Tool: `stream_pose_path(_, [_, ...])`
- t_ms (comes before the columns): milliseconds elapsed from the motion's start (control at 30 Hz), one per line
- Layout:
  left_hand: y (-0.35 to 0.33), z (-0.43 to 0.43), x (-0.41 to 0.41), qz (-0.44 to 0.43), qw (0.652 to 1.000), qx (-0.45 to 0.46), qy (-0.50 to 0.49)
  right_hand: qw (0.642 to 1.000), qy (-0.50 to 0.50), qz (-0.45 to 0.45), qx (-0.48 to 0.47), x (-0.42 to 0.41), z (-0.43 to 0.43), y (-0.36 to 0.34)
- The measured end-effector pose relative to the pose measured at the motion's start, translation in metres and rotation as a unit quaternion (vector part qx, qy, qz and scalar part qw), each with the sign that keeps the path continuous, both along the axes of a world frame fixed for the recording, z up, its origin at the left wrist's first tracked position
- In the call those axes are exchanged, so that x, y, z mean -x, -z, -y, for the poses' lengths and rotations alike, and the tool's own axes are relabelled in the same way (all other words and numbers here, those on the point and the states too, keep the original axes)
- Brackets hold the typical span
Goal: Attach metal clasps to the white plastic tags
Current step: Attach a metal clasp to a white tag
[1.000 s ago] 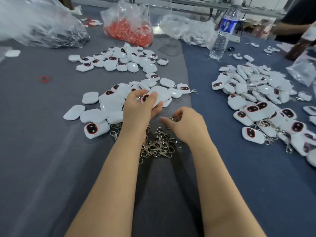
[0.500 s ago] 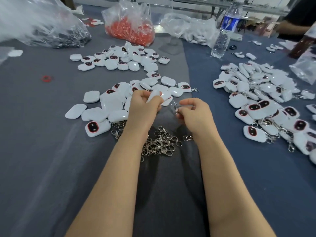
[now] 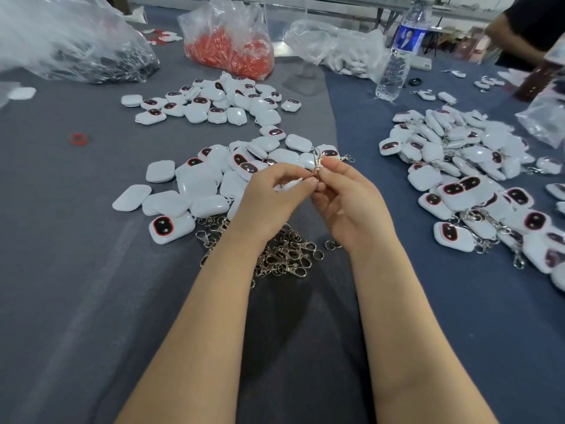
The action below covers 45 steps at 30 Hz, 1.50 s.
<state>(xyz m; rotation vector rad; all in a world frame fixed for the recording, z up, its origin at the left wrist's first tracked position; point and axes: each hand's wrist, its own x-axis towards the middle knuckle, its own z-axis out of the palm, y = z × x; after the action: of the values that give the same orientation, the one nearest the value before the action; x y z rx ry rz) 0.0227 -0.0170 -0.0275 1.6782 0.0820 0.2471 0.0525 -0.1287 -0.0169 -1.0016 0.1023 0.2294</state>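
Over the grey surface (image 3: 76,270) the left hand (image 3: 269,197) grips a white tag (image 3: 290,184) edge-on, and the right hand (image 3: 351,203) pinches a metal clasp (image 3: 317,160) upright at the tag's end. A heap of loose clasps (image 3: 284,255) lies under both wrists. Bare tags (image 3: 195,185) lie to the left, clasped tags (image 3: 458,166) to the right, and a water bottle (image 3: 397,56) stands behind

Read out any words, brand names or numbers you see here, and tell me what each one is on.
Blue label on the water bottle: print too blurred to read.
Dark red-rimmed ovals on the white tags: no letters or numbers visible.
Nothing else shows readable text.
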Motion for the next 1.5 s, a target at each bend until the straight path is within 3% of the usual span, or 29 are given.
stream_pose_path(167, [0.0017, 0.0018, -0.0013, -0.013, 1.0, 0.009, -0.005, 0.995, 0.03, 0.04, 0.086, 0.0026, -0.0042, 0.0011])
stream_pose_path(367, [0.0026, 0.0028, -0.004, -0.019, 0.997, 0.054, -0.05, 0.995, 0.053, 0.02, 0.087, 0.0015, -0.007, 0.0016])
stream_pose_path(433, [0.0038, 0.0006, -0.0057, -0.005, 0.997, 0.02, -0.076, 0.983, 0.082, 0.034, 0.159, 0.0005, -0.006, 0.0042])
stream_pose_path(500, [0.0048, 0.0005, -0.0057, 0.013, 0.996, -0.03, -0.084, 0.944, 0.114, 0.097, 0.292, 0.0, -0.0044, 0.0084])
stream_pose_path(567, [0.0057, 0.0019, -0.0049, 0.032, 0.991, -0.098, -0.083, 0.915, 0.112, 0.165, 0.351, 0.0023, -0.0038, 0.0075])
stream_pose_path(667, [0.0068, 0.0034, -0.0034, 0.06, 0.981, -0.163, -0.082, 0.898, 0.062, 0.211, 0.382, 0.004, -0.0038, 0.005])
stream_pose_path(833, [0.0077, 0.0038, -0.0028, 0.071, 0.975, -0.189, -0.091, 0.892, 0.012, 0.197, 0.407, 0.0051, -0.0044, 0.0065])
stream_pose_path(1133, [0.0093, 0.0032, -0.0072, 0.061, 0.979, -0.138, -0.137, 0.887, 0.014, 0.204, 0.413, 0.0066, -0.005, 0.0068])
stream_pose_path(1500, [0.007, 0.0039, -0.0055, 0.041, 0.984, -0.13, -0.112, 0.842, 0.092, 0.259, 0.464, 0.0071, -0.0069, 0.0089])
